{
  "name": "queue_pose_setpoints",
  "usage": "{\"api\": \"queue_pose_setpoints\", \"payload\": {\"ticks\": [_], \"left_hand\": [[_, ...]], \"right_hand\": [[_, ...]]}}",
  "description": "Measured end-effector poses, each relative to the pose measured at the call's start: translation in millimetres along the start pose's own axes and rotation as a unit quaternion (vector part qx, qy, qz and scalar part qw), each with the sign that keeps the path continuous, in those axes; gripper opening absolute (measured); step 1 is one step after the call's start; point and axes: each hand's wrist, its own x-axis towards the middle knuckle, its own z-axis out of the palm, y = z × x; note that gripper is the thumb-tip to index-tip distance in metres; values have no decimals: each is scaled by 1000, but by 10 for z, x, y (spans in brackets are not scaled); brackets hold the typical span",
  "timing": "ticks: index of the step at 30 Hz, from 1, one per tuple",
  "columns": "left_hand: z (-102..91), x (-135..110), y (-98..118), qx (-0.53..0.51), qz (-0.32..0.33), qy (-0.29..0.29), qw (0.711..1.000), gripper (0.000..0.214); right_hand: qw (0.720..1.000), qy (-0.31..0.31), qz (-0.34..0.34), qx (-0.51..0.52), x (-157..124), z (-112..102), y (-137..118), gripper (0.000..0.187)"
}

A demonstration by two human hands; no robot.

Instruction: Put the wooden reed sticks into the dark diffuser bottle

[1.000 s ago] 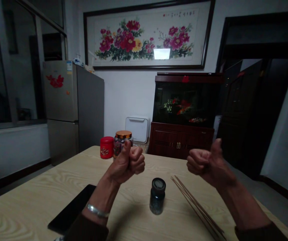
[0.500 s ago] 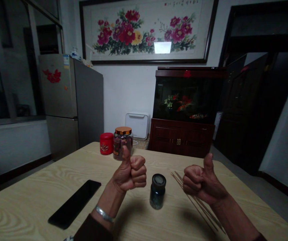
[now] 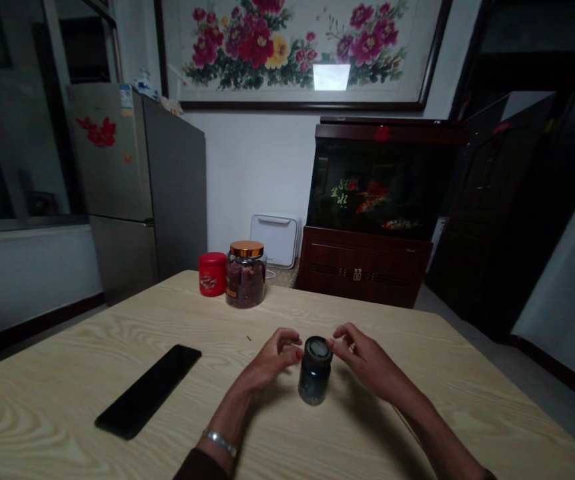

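A small dark glass jar [image 3: 313, 385] with a black lid [image 3: 318, 349] stands upright on the wooden table between my two hands. Just left of the lid is my left hand [image 3: 273, 360], its fingers loosely curved and parted from the thumb, with nothing in it. My right hand [image 3: 367, 360] is at the lid's right side, fingers bent and apart. Its thumb tip is very close to the lid; whether it touches I cannot tell. Thin wooden sticks [image 3: 408, 427] lie under my right forearm, which hides most of them.
On the table's left lies a black phone [image 3: 150, 391]. A red canister [image 3: 212, 274] and a large clear jar with a copper-coloured lid [image 3: 246, 277] stand at the far edge of the table [image 3: 177, 460]. Beyond are a fridge [image 3: 117, 180] and a fish tank [image 3: 367, 187].
Both hands have come down from raised thumbs-up fists and moved inward to either side of the small jar. Their fingers have loosened. The view has tilted slightly downward.
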Motion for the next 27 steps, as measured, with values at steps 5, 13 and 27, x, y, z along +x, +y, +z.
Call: {"api": "queue_pose_setpoints", "payload": {"ticks": [5, 13, 27], "left_hand": [[184, 19, -354, 70, 19, -72, 995, 73], [228, 44, -388, 144, 39, -37, 988, 43], [226, 15, -357, 124, 29, -42, 991, 46]], "right_hand": [[970, -34, -30, -240, 68, 211, -264, 45], [960, -61, -58, -268, 181, 244, -376, 28], [957, -63, -100, -266, 235, 158, -299, 39]]}}
